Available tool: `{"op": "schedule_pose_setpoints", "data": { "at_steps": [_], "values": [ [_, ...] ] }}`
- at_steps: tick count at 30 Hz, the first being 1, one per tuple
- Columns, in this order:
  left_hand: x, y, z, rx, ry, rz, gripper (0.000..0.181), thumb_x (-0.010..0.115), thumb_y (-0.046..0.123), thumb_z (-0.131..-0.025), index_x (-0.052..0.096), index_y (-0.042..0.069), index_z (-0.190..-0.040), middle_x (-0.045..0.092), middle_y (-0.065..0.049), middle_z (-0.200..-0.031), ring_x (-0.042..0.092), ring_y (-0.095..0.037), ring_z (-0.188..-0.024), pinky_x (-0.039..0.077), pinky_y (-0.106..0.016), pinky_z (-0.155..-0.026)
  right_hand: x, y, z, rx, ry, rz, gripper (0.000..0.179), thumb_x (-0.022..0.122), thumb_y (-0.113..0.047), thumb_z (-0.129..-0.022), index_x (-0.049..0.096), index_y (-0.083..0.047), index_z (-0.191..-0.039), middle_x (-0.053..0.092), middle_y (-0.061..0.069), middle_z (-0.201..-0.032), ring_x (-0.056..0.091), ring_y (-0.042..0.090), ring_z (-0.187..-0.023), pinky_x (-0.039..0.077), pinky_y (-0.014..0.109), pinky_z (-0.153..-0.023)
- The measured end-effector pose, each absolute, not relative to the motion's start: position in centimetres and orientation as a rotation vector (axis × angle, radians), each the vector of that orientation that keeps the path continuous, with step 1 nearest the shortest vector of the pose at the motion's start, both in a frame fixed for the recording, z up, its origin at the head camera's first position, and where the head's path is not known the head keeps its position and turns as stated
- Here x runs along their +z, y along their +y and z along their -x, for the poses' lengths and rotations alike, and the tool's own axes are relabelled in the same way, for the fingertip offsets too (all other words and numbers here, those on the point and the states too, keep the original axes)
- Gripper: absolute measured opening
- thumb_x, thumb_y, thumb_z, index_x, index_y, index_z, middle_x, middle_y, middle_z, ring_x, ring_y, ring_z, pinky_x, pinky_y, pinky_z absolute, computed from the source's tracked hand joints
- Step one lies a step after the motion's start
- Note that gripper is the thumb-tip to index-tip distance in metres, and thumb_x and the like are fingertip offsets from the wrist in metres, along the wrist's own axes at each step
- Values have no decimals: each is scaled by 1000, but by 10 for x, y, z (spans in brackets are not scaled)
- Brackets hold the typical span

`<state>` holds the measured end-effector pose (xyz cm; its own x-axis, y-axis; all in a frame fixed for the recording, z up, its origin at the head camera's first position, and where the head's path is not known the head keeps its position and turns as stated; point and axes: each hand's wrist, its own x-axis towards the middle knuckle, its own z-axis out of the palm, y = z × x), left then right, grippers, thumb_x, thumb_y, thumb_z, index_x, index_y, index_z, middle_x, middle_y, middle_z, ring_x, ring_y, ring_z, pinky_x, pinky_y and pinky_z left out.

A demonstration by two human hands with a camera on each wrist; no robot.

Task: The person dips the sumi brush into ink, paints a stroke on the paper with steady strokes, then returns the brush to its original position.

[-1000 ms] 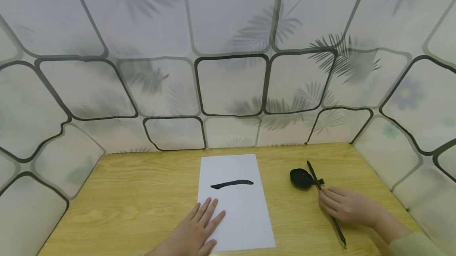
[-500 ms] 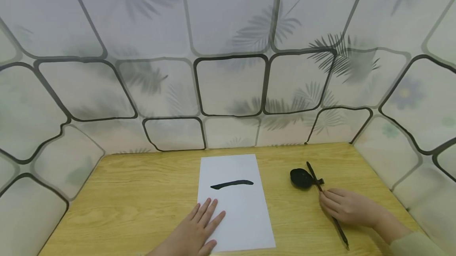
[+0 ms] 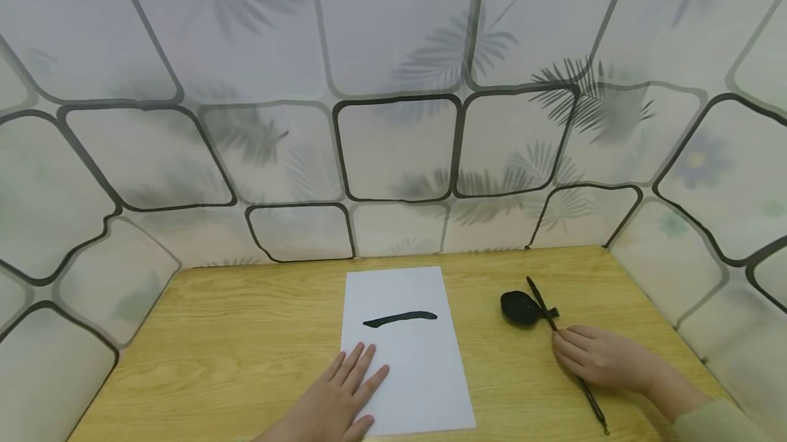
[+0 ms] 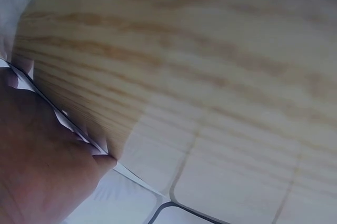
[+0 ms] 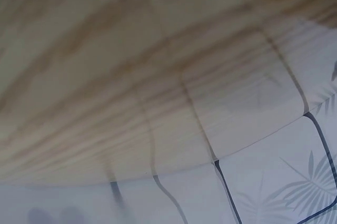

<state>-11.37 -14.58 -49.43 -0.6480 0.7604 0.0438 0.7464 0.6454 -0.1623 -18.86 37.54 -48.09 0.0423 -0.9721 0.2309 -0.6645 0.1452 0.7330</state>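
A white sheet of paper (image 3: 418,387) lies upright on the table in the head view, with one thick black brush stroke (image 3: 399,318) across its upper half. My left hand (image 3: 332,397) rests on the paper's lower left side, fingers straight and spread. The left wrist view shows part of that left hand (image 4: 47,155) at its left edge. On the right, my right hand (image 3: 605,358) pinches a dark writing brush (image 3: 591,397) midway along its shaft. The brush slants across the short handle of a small black ink dish (image 3: 518,309). No hand shows in the right wrist view.
The wood-grain table (image 3: 246,333) runs back to a pale curtain-like wall (image 3: 399,148) with dark outlines and leaf prints. That covering also closes in the left and right sides.
The brush in my right hand has turned a little: its looped end has swung to the right and its far end slightly left. The left hand and paper stay put.
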Motion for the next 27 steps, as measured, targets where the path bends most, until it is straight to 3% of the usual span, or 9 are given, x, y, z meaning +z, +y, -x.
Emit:
{"op": "schedule_pose_setpoints", "data": {
  "at_steps": [19,27],
  "values": [
    [-504,-147,115,234,-2670,1234,64,30,57,-113,40,20,-163,46,-17,-166,49,-32,-151,49,-42,-114,-481,376,187,-525,-1708,-1588,60,19,3,-115,75,-12,-97,79,6,-98,74,16,-87,61,31,-75],
    [-492,-145,113,198,-2726,1251,65,39,55,-111,43,15,-162,45,-21,-165,50,-37,-149,50,-49,-114,-482,376,187,-511,-1729,-1581,61,18,2,-115,75,-11,-98,79,6,-99,74,17,-88,60,31,-75]
  ]
}}
